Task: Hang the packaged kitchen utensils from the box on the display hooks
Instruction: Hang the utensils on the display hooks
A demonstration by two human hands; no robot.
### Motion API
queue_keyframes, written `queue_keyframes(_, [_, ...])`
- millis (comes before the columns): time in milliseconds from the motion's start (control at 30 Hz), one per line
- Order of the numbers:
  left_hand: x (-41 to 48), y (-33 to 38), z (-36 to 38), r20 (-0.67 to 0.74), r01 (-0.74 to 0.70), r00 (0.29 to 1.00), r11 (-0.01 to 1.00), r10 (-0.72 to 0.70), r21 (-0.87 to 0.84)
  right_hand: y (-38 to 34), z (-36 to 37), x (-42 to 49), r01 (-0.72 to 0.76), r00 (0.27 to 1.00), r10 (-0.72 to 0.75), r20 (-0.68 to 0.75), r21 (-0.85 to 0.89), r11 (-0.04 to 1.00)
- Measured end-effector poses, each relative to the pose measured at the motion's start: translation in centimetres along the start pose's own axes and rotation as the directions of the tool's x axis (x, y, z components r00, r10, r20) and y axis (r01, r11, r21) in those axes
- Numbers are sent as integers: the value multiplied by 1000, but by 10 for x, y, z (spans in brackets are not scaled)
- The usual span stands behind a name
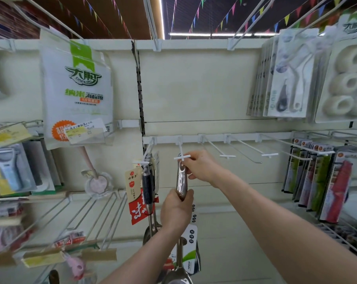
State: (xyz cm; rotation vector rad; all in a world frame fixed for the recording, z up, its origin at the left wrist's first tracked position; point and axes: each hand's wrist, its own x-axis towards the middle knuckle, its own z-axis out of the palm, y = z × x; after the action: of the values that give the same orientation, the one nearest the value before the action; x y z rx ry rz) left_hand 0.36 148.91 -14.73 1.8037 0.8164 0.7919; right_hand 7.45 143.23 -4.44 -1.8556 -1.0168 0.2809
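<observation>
Steel utensil (181,177) hangs upright in front of the display panel (194,89), centre of view, with the top of its shiny handle right at the white T-shaped tip of a hook (180,148). Can't tell whether the handle's hole is already over the tip. The shaft runs down past a white-and-green packaging card (191,240) to the bowl end at the bottom edge, partly cut off.

Right hand (202,167) pinches the top of the handle just under the hook tip, fingers curled onto it, arm reaching in from lower right. Left hand (176,210) is wrapped around the lower end of the handle, thumb over the front, arm coming up from below.

Next hook to the left (148,152) carries dark-handled utensils (148,185) with a cream tag (132,179) and a red tag (136,210), just beside the held one, not touching as far as I can see. To the right on the same rail are bare hooks (228,156).

Farther right is a row of red and green packaged items (317,177). Upper right are carded goods (286,78), blurred. Upper left is a big white sponge pack with a green header (77,89) and a price label holder (87,134) in front of its lower edge. Far left are carded peelers (7,171), with wire hooks and blurred packs below them.
</observation>
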Motion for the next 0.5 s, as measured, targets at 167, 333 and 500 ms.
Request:
queue_keyframes(167, [3,-5,-1,56,31,998,994,-38,109,7,4,0,5,1000,-5,-2,27,1000])
queue_keyframes(333, [11,-6,-5,112,-35,994,936,-5,350,11,5,-1,28,1000,-29,-10,-53,998])
queue_keyframes(500, [18,-1,-4,109,-124,991,770,71,626,12,12,-2,62,995,-84,-60,-304,951])
